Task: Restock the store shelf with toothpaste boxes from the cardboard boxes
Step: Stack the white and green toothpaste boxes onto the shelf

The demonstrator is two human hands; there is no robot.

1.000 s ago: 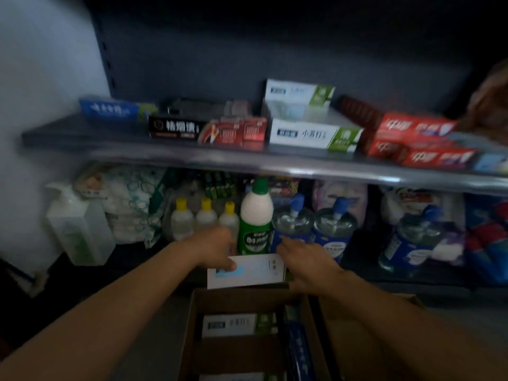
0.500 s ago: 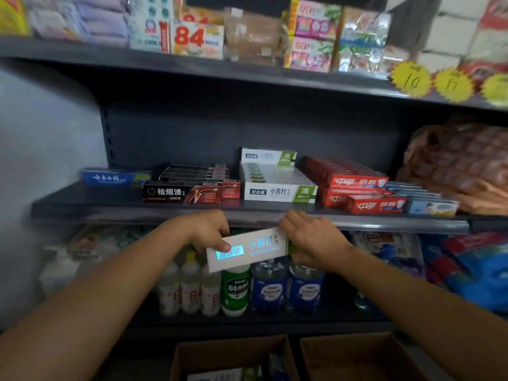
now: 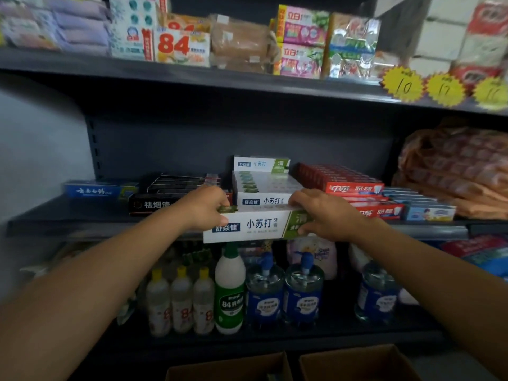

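I hold a white and green toothpaste box point(image 3: 251, 226) level at the front lip of the middle shelf point(image 3: 68, 224). My left hand point(image 3: 202, 206) grips its left end and my right hand point(image 3: 321, 214) grips its green right end. Right behind it stands a stack of matching white and green boxes point(image 3: 264, 185). Black toothpaste boxes point(image 3: 170, 192) lie to the stack's left, red ones point(image 3: 354, 188) to its right. The rims of two cardboard boxes point(image 3: 228, 368) point(image 3: 354, 358) show at the bottom edge.
A blue toothpaste box point(image 3: 96, 189) lies at the shelf's far left, light blue boxes point(image 3: 423, 209) and a bagged bundle point(image 3: 456, 171) at its right. Bottles point(image 3: 231, 292) fill the lower shelf. The upper shelf carries soap packs point(image 3: 181, 46) and yellow price tags point(image 3: 402, 85).
Both hands have lifted the white and green box out of the cardboard box up to the middle shelf's front edge. The view has tilted upward, so the cartons are nearly out of frame.
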